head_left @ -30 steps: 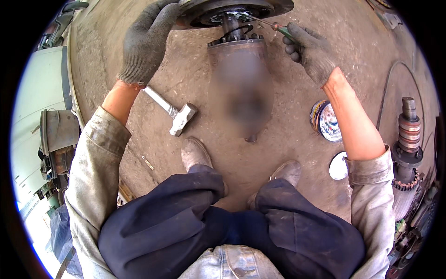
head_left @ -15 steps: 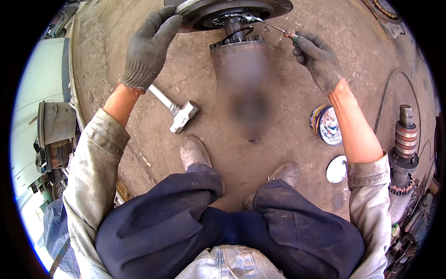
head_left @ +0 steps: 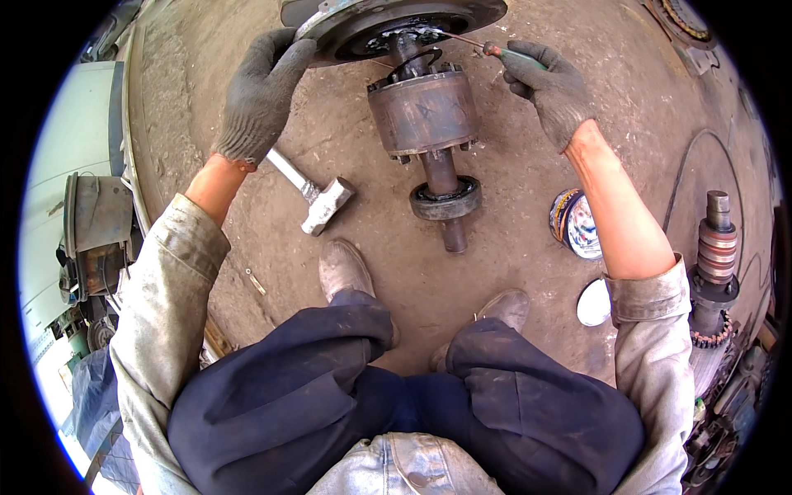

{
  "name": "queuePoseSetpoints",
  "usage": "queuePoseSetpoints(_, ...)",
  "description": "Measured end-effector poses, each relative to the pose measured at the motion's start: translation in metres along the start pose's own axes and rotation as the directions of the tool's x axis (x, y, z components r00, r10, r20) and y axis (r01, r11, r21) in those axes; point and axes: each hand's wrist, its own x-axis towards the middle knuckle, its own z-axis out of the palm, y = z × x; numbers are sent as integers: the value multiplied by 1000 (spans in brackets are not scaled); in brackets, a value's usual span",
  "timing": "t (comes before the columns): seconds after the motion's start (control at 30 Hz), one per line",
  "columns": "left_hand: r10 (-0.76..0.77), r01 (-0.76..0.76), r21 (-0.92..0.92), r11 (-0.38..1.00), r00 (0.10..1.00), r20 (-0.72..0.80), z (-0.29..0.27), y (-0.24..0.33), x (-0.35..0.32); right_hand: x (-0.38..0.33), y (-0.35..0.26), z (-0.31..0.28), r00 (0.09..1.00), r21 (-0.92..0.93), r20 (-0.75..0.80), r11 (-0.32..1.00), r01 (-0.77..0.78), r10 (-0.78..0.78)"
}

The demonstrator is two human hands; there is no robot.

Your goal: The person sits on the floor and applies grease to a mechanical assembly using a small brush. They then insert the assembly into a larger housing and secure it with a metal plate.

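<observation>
Screwdriver (head_left: 492, 49) sits by its handle in the closed right hand (head_left: 551, 92), likely keeping fingers off the far flanged disc's (head_left: 388, 18) white grease (head_left: 426, 31); left hand (head_left: 260, 103) meets its left rim, grip unclear

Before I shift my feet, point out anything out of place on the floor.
The sledgehammer lies loose just ahead of the left shoe, where a foot could catch it. At right, a white disc, perhaps a lid, lies near the tin on dirty floor.
</observation>
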Motion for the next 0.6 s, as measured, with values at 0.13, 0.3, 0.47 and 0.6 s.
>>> queuePoseSetpoints(0.13, 55, -56, -31, 998, 998, -31, 2, -6, 0, -3, 0, 4, 998, 16, -57, 1000, 21, -20)
queuePoseSetpoints(0.3, 127, -126, 27, 992, 990, -57, 9, -12, 3, -5, 3, -15, 997, 31, -82, 1000, -3, 5)
queuePoseSetpoints(0.47, 64, -68, -36, 997, 993, -98, 10, -22, -1, -16, -5, -29, 995, 18, -80, 998, -55, 56)
queuePoseSetpoints(0.6, 62, -78, -107, 991, 988, -141, 15, -19, 0, -22, -19, -23, 995, -108, -1, 989, -98, 98)
